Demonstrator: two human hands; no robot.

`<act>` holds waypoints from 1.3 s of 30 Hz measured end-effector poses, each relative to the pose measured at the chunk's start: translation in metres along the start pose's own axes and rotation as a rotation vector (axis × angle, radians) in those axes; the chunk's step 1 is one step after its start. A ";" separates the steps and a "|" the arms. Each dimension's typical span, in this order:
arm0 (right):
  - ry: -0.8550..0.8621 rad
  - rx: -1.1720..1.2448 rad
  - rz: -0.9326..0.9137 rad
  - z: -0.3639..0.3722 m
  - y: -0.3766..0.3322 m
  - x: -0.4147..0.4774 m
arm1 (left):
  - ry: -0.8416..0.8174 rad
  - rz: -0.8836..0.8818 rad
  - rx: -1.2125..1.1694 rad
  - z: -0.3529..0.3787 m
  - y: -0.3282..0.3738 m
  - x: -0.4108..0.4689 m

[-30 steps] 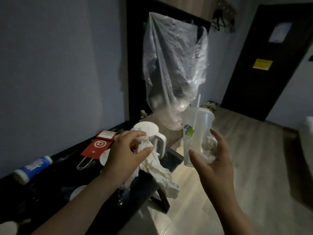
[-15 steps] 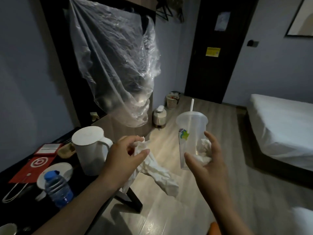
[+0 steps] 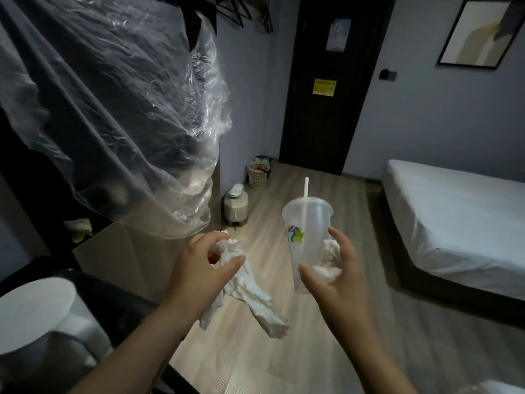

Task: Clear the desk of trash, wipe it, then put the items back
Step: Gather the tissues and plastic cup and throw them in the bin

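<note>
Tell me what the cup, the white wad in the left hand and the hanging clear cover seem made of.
The cup: translucent frosted plastic, probably; the straw shows through its wall. The white wad in the left hand: soft paper tissue, by its creases and limp hang; thin cloth is possible. The hanging cover: thin clear plastic film, glossy and wrinkled.
</note>
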State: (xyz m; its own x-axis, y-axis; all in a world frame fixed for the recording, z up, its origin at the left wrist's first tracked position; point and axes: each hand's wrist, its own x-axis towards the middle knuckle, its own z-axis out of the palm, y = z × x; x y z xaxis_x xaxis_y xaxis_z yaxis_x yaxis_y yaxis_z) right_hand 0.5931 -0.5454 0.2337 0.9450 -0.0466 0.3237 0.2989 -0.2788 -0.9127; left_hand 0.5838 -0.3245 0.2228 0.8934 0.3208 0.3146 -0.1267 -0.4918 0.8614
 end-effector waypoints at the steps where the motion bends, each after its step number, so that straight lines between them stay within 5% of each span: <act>1: -0.004 -0.007 0.004 0.004 0.002 0.017 | 0.001 0.004 0.000 0.006 -0.003 0.017; 26: -0.071 -0.043 0.100 -0.008 0.146 0.467 | 0.028 0.001 0.136 0.252 -0.024 0.410; 39: -0.157 -0.094 0.127 0.061 0.235 0.694 | 0.040 -0.048 0.135 0.339 -0.089 0.627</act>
State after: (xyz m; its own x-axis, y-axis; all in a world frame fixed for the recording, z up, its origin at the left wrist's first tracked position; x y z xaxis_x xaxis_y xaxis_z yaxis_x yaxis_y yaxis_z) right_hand 1.3269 -0.5852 0.2282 0.9855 0.0608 0.1582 0.1695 -0.3690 -0.9138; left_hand 1.3016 -0.3540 0.2082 0.8788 0.3773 0.2921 -0.0225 -0.5787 0.8152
